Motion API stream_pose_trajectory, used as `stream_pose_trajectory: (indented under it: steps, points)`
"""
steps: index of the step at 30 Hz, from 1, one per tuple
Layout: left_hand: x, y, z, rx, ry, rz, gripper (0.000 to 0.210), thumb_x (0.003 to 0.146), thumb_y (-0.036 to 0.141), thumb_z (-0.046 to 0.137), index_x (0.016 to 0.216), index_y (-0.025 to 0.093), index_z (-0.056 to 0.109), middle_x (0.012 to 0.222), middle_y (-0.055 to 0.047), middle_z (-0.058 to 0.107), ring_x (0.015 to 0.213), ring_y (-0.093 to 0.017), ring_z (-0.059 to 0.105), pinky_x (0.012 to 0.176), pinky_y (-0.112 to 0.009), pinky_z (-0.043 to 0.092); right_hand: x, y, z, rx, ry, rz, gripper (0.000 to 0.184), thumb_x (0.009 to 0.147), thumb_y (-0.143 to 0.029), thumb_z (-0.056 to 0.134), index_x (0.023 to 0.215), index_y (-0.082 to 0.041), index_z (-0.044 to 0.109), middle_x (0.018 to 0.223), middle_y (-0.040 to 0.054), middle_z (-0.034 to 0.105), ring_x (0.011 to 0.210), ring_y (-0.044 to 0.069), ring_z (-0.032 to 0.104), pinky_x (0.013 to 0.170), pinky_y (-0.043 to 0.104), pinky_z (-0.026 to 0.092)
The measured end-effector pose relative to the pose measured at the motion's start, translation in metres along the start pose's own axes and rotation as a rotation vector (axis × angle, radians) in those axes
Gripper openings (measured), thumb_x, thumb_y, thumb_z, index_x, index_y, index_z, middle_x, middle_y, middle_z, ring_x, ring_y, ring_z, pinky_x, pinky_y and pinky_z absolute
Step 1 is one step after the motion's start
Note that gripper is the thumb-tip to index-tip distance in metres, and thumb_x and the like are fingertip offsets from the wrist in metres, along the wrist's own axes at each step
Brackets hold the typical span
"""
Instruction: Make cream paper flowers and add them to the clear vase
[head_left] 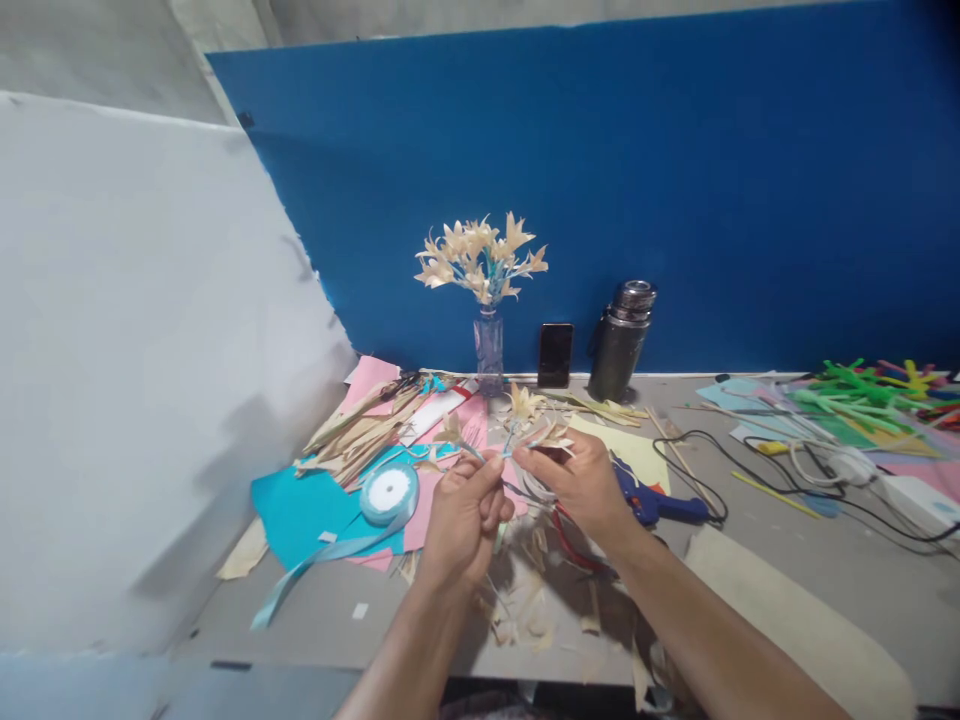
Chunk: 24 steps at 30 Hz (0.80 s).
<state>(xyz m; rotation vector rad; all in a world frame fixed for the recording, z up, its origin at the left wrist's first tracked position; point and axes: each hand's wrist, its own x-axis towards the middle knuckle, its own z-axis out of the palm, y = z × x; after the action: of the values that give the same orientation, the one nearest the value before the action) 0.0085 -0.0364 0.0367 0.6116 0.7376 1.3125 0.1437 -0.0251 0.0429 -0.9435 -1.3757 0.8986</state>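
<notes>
My left hand is closed, its thumb and fingers pinching the pale blue stem of a small spray of artificial flowers. The cream petals look like dried husk. My right hand meets it from the right, thumb and fingertips pinched on the same spray, close to one bloom. What exactly lies between those fingertips is too small to make out. Just behind the hands stands a clear glass vase filled with similar cream flowers. A spool of light blue ribbon lies left of my left hand, its tail trailing forward.
Dried husk strips lie over blue paper at left. A blue glue gun and red-handled tool sit by my right arm. A phone and thermos stand behind. Cables and a power strip lie right.
</notes>
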Motion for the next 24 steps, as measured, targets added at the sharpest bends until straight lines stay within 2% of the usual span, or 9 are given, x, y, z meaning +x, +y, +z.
stream_pose_trajectory:
  steps: [6,12,20,22,24]
  points:
    - [0.004,-0.002,-0.002,-0.098,0.008,-0.018,0.047,0.061,0.023,0.087,0.059,0.018,0.041,0.033,0.013,0.033,0.030,0.000,0.027,0.040,-0.015,0.031,-0.003,0.002,0.006,0.029,0.028,0.020,0.016,0.079,-0.032,0.072,0.076,-0.016,0.068,0.073,0.0015,0.066,0.069,0.015,0.057,0.067,0.027,0.046]
    - [0.004,-0.001,0.002,-0.084,0.012,0.000,0.043,0.063,0.024,0.086,0.059,0.017,0.044,0.033,0.013,0.033,0.030,0.000,0.026,0.040,-0.016,0.033,-0.005,0.006,0.007,0.020,0.065,-0.032,0.015,0.080,-0.030,0.071,0.073,-0.017,0.066,0.068,0.0005,0.065,0.065,0.014,0.056,0.064,0.026,0.046]
    - [0.010,-0.004,0.003,-0.078,0.045,-0.018,0.054,0.055,0.028,0.090,0.058,0.019,0.037,0.033,0.014,0.032,0.030,0.000,0.023,0.039,-0.015,0.030,0.001,0.017,0.009,0.028,0.113,-0.016,0.018,0.077,-0.033,0.073,0.074,-0.017,0.067,0.071,0.0017,0.068,0.067,0.016,0.060,0.067,0.028,0.048]
    - [0.012,-0.002,0.000,-0.036,0.056,0.013,0.049,0.056,0.030,0.089,0.060,0.018,0.042,0.033,0.014,0.032,0.031,0.000,0.024,0.039,-0.015,0.029,0.002,0.016,0.004,0.008,0.083,0.023,0.019,0.076,-0.034,0.074,0.081,-0.016,0.070,0.076,0.0028,0.070,0.070,0.017,0.061,0.068,0.028,0.049]
    - [0.014,0.003,-0.003,0.007,0.090,0.088,0.044,0.057,0.031,0.089,0.063,0.017,0.048,0.034,0.015,0.032,0.031,-0.001,0.025,0.039,-0.016,0.029,0.002,0.013,-0.004,-0.064,-0.001,0.080,0.023,0.075,-0.033,0.073,0.091,-0.016,0.072,0.082,0.0037,0.072,0.073,0.018,0.063,0.067,0.028,0.049]
